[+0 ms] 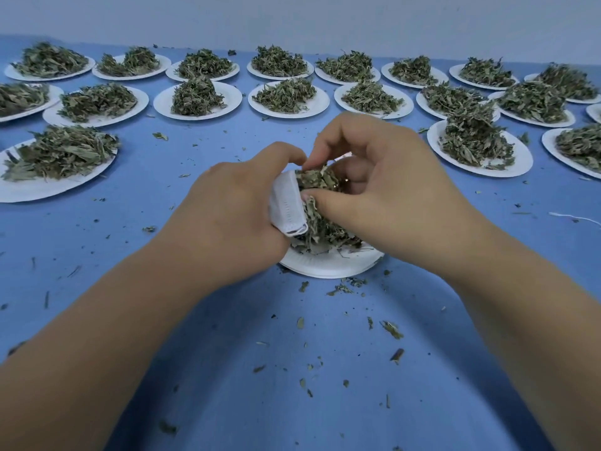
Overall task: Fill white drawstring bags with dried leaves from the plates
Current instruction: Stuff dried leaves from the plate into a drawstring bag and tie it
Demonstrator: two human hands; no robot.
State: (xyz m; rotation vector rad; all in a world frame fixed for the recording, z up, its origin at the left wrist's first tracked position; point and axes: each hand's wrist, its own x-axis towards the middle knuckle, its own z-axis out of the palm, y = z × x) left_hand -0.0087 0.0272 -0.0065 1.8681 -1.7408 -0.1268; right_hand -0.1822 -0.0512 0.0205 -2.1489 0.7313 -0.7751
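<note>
My left hand (234, 206) grips a white drawstring bag (287, 206) over a white paper plate (328, 265) at the table's centre. The bag's mouth faces right. My right hand (380, 187) holds a clump of dried leaves (317, 203) with curled fingers and thumb, right at the bag's opening. More leaves lie on the plate under both hands. The rest of the bag is hidden in my left palm.
Several white paper plates heaped with dried leaves, such as one at left (55, 164) and one at right (478, 148), stand in rows across the blue table (292, 369). Leaf crumbs are scattered around. A white string (572, 218) lies at the right edge.
</note>
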